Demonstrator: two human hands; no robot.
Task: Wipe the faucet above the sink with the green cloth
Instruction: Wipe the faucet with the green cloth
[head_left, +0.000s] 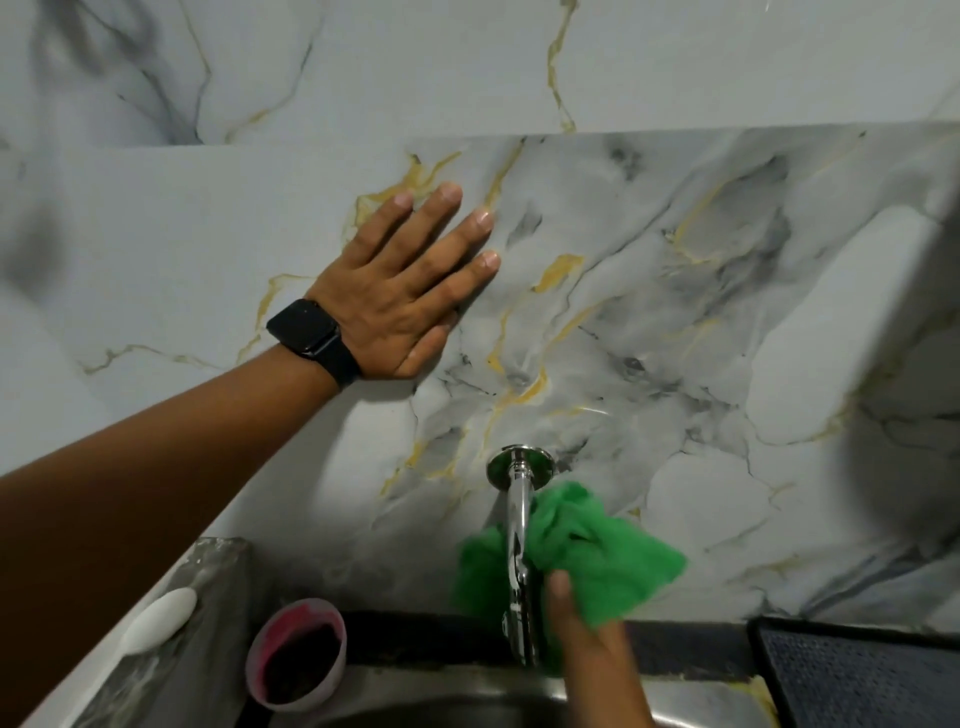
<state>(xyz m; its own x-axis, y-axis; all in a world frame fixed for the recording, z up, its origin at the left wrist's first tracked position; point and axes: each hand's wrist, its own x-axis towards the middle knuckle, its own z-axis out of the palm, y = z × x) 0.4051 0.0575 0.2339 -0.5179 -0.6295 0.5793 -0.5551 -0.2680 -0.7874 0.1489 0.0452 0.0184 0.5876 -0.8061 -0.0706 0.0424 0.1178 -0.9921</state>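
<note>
Your left forearm crosses the frame from 8 o'clock toward the centre, nearest the lens, and ends in your left hand (402, 291) pressed flat on the marble wall tile (675, 291), fingers spread and straight, gripping nothing; a black smartwatch (311, 332) sits on that wrist. Down at 7 o'clock, a white oval soap bar (158, 621) lies on the grey ledge (218, 571), and just right of it a pink cup (296, 654) with dark contents stands at the sink's rim. At 6 o'clock the steel sink (447, 696) fills the bottom edge. Above it, the chrome faucet (517, 519) comes out of a round wall flange and runs down toward the basin. Your right hand (576, 618), rising from 5 o'clock, is closed on the green cloth (613, 566), bunching it against the spout's right side, thumb beside the metal; a fold shows left of the spout too. At 4 o'clock a dark textured mat (857, 675) lies on the surface
</note>
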